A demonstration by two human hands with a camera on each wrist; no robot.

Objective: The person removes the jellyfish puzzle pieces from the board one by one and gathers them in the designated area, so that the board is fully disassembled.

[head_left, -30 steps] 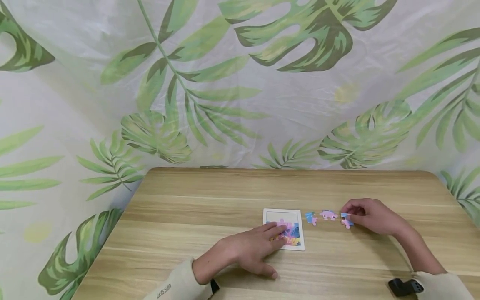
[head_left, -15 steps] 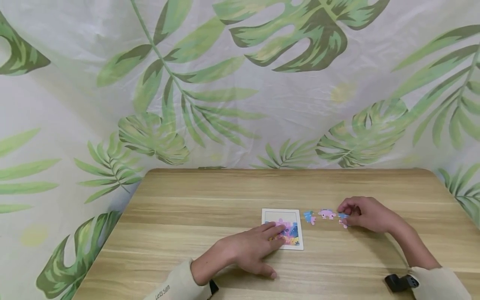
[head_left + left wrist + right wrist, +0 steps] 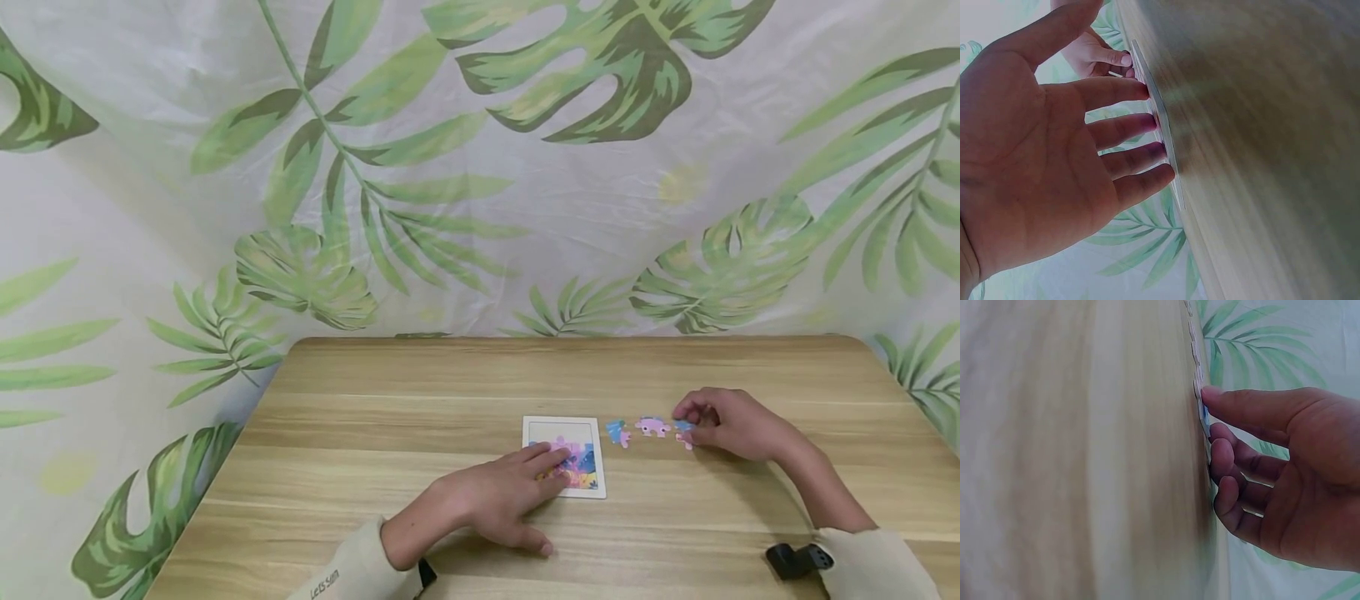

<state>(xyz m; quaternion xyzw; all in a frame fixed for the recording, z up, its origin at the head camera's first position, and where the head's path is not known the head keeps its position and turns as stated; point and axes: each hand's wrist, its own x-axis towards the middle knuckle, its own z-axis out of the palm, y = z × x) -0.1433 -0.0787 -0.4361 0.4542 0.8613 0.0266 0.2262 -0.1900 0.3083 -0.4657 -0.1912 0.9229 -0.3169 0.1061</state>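
Observation:
A white-framed jigsaw puzzle board (image 3: 601, 467) lies on the table, its lower part filled with pink, blue and yellow picture pieces. My left hand (image 3: 498, 500) rests its outstretched fingertips on the board; they cover some of the picture. To the board's right, my right hand (image 3: 738, 423) pinches a blue and pink puzzle piece (image 3: 683, 437) between thumb and fingers, low at the tabletop. Two loose pieces lie between board and right hand: a blue and pink puzzle piece (image 3: 618, 432) and a pink puzzle piece with eyes (image 3: 652, 427).
The wooden table (image 3: 375, 433) ends at a leaf-print cloth (image 3: 450, 208) along its back edge. A black wrist device (image 3: 797, 561) sits by the right sleeve (image 3: 873, 567), and the left sleeve (image 3: 360, 567) lies over the front of the table.
My right hand, with the puzzle piece at its fingertips, has shifted slightly left and away from me, closer to the pink piece. The left hand stays on the board. The view has tilted slightly.

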